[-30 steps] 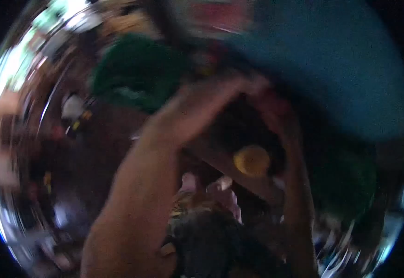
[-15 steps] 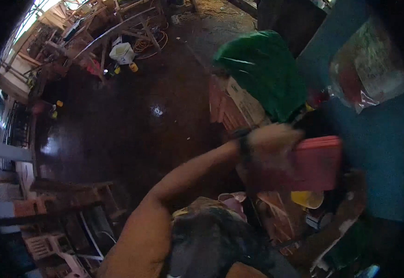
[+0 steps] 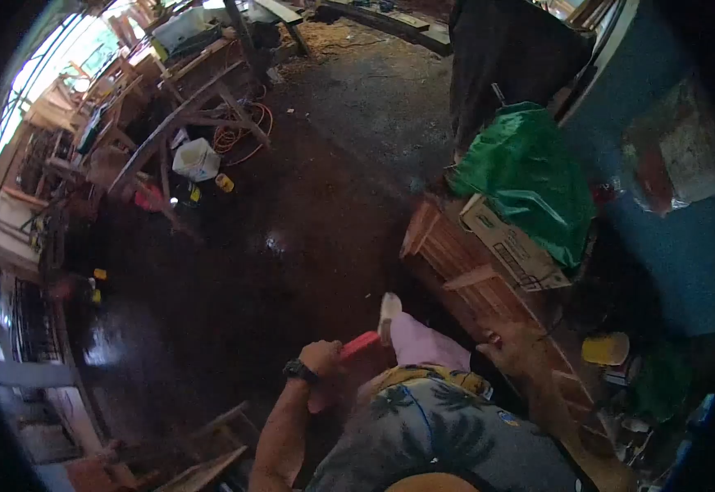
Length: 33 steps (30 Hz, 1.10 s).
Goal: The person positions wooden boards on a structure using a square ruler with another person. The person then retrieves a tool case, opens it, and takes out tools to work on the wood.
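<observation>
While the left hand [image 3: 322, 358] is closed around one end of a flat red item [image 3: 361, 353], held above the dark floor [image 3: 210, 287] beside the person's pink-clad leg [image 3: 427, 343], the right hand [image 3: 515, 350] hovers or rests at the slatted wooden frame [image 3: 476, 277], fingers partly curled; whether it grips anything cannot be told. A cardboard box [image 3: 509, 248] sits at the frame's upper end, under green sheeting [image 3: 530, 176].
</observation>
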Each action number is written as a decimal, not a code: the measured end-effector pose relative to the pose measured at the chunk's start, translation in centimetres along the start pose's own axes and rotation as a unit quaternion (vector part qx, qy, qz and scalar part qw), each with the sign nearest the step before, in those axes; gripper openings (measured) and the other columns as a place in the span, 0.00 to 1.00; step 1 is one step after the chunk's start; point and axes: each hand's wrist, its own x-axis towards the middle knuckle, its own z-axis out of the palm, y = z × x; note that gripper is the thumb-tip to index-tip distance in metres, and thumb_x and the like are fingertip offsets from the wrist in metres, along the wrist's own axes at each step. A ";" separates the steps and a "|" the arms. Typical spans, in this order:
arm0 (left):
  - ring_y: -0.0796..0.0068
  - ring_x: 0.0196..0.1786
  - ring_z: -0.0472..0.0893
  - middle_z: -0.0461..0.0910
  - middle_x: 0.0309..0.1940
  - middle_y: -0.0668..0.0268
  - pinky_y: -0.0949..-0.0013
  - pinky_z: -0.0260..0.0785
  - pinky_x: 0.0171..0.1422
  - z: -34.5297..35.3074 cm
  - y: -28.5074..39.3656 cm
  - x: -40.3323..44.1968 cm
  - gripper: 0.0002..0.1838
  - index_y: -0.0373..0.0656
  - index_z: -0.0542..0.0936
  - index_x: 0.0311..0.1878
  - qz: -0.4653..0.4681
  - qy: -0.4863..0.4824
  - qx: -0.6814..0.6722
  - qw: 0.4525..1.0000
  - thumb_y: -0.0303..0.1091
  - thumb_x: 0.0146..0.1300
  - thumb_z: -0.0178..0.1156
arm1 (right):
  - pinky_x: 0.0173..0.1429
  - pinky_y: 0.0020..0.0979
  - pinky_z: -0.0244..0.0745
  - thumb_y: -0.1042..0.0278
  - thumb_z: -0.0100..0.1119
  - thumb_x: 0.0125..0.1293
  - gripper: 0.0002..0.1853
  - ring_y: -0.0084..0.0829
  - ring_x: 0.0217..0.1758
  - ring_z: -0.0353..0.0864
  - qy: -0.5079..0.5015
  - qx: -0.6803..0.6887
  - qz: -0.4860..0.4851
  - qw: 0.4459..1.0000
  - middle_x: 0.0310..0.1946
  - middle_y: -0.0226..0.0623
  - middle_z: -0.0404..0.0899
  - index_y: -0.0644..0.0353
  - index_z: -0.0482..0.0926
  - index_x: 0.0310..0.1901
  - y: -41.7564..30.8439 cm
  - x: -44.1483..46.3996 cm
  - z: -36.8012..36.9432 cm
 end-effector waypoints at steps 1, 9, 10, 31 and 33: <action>0.49 0.51 0.85 0.85 0.45 0.51 0.50 0.77 0.55 -0.2 -1.9 1.5 0.26 0.45 0.81 0.56 0.007 -0.022 0.013 1.000 0.50 0.59 0.67 | 0.51 0.41 0.81 0.60 0.70 0.62 0.28 0.43 0.47 0.85 0.006 -0.013 -0.018 1.000 0.44 0.47 0.84 0.64 0.77 0.60 -0.9 1.9 0.2; 0.49 0.59 0.81 0.82 0.56 0.50 0.48 0.72 0.63 -4.6 -19.8 6.7 0.50 0.39 0.79 0.62 -0.175 -0.174 0.066 0.967 0.72 0.45 0.71 | 0.55 0.39 0.80 0.59 0.68 0.64 0.26 0.41 0.46 0.86 0.022 0.152 -0.125 0.980 0.48 0.49 0.84 0.65 0.78 0.60 -9.1 22.0 1.0; 0.50 0.60 0.80 0.82 0.56 0.50 0.48 0.72 0.64 -6.3 -22.0 6.7 0.52 0.40 0.80 0.62 -0.198 -0.218 0.013 0.956 0.74 0.43 0.71 | 0.54 0.37 0.80 0.61 0.69 0.63 0.26 0.40 0.45 0.86 0.014 0.140 -0.134 0.981 0.47 0.50 0.84 0.67 0.78 0.58 -10.5 24.0 0.4; 0.49 0.52 0.84 0.83 0.51 0.44 0.52 0.76 0.56 -58.0 -40.2 40.9 0.48 0.30 0.85 0.47 -0.244 -0.109 -0.002 0.963 0.75 0.43 0.71 | 0.53 0.44 0.80 0.50 0.62 0.68 0.23 0.43 0.50 0.86 -0.108 0.040 0.065 0.991 0.50 0.52 0.84 0.65 0.84 0.50 0.2 64.9 -2.3; 0.50 0.55 0.83 0.83 0.51 0.45 0.53 0.75 0.60 -65.6 -38.4 44.9 0.46 0.32 0.85 0.48 -0.221 -0.097 -0.012 0.970 0.72 0.44 0.72 | 0.49 0.44 0.79 0.53 0.60 0.71 0.19 0.40 0.45 0.86 -0.069 0.368 0.212 0.903 0.46 0.48 0.85 0.63 0.86 0.47 6.4 62.6 1.9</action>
